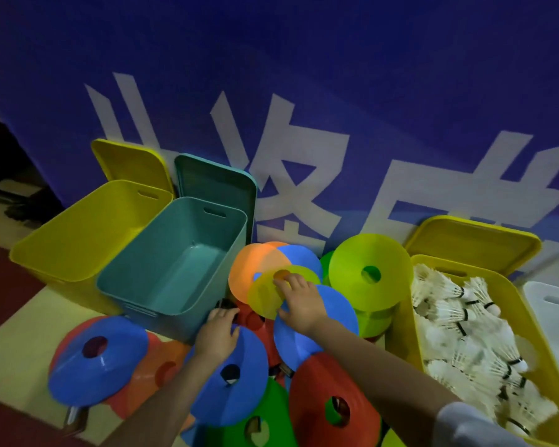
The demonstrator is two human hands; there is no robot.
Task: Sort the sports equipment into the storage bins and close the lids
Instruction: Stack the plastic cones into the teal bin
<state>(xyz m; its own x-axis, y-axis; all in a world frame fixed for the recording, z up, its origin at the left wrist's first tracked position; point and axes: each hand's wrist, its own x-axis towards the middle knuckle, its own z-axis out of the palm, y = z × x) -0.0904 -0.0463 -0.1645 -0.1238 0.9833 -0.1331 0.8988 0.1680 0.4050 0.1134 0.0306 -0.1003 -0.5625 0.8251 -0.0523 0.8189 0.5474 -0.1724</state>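
Note:
Several flat disc cones in blue, red, orange, green and yellow lie piled on the floor between the bins. My left hand (218, 333) lies on a blue cone (236, 391), with its fingers curled over the cone's far rim. My right hand (299, 300) reaches onto a yellow cone (265, 296), fingertips at its centre hole and thumb at its near edge. An empty teal bin (175, 262) stands just left of both hands, and an empty yellow bin (78, 233) stands beyond it. A second yellow bin (404, 321) on the right holds several white shuttlecocks (465, 333).
Three lids lean against the blue banner wall: a yellow lid (129, 162), a teal lid (217, 185) and another yellow lid (471, 243). A white bin (552, 304) sits at the far right edge. A large lime cone (368, 272) stands propped by the shuttlecock bin.

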